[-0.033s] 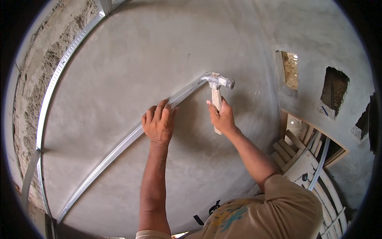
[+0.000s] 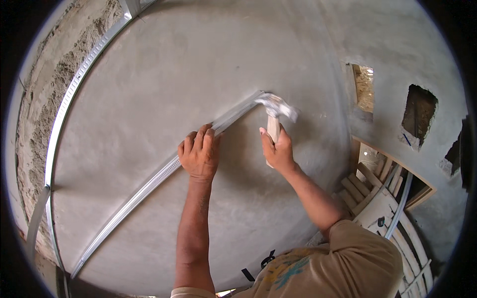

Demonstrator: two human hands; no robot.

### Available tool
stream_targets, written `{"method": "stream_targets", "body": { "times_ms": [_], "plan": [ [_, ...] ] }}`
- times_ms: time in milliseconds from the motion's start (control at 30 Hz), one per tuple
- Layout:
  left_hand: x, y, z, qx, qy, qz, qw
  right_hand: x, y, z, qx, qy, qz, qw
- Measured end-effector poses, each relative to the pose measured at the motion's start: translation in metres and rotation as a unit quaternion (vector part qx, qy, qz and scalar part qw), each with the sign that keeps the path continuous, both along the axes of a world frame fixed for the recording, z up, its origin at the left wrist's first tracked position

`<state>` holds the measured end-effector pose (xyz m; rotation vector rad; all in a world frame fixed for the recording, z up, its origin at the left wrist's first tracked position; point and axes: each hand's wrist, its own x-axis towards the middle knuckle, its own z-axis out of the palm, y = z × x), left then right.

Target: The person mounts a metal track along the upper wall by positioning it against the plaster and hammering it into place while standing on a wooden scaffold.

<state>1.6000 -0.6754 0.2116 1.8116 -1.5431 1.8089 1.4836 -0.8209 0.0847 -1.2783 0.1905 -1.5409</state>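
Observation:
A long, ribbed metal channel (image 2: 130,202) runs slantwise across a grey plastered wall (image 2: 164,79), from lower left to upper middle. My left hand (image 2: 199,155) is wrapped over its upper part, fingers curled round the far edge and thumb side hidden. In my right hand (image 2: 281,151) is a claw hammer, gripped by its wooden handle (image 2: 273,128). The metal hammer head (image 2: 278,105) is smeared by motion beside the channel's upper end; whether the two touch, I cannot tell.
Another metal channel (image 2: 63,116) curves along the wall's left edge, beside rough concrete (image 2: 59,64). At right are a small rectangular opening (image 2: 364,88), a rough-edged hole (image 2: 419,115) and a wood-framed opening (image 2: 395,169). Pale wooden slats (image 2: 405,248) lie below it.
The hammer head has swung, its right end now lower and blurred. My right hand has shifted slightly right. My left hand keeps its place on the channel.

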Motion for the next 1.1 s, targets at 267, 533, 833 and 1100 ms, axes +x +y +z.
{"method": "stream_targets", "body": {
  "times_ms": [267,533,833,1100],
  "plan": [
    [0.003,-0.006,-0.002,-0.009,-0.001,0.016,1.0,0.028,-0.003,-0.009,-0.032,0.063,-0.021,0.997],
    [0.005,-0.003,-0.004,-0.02,0.001,0.03,0.999,0.037,0.006,-0.005,0.001,0.043,-0.025,0.999],
    [0.005,-0.006,-0.008,-0.012,-0.007,0.054,0.998,0.05,-0.005,-0.022,0.121,-0.014,0.132,0.984],
    [0.012,-0.006,-0.015,-0.037,-0.058,0.044,0.997,0.005,-0.017,0.02,0.266,-0.223,0.171,0.922]
  ]
}}
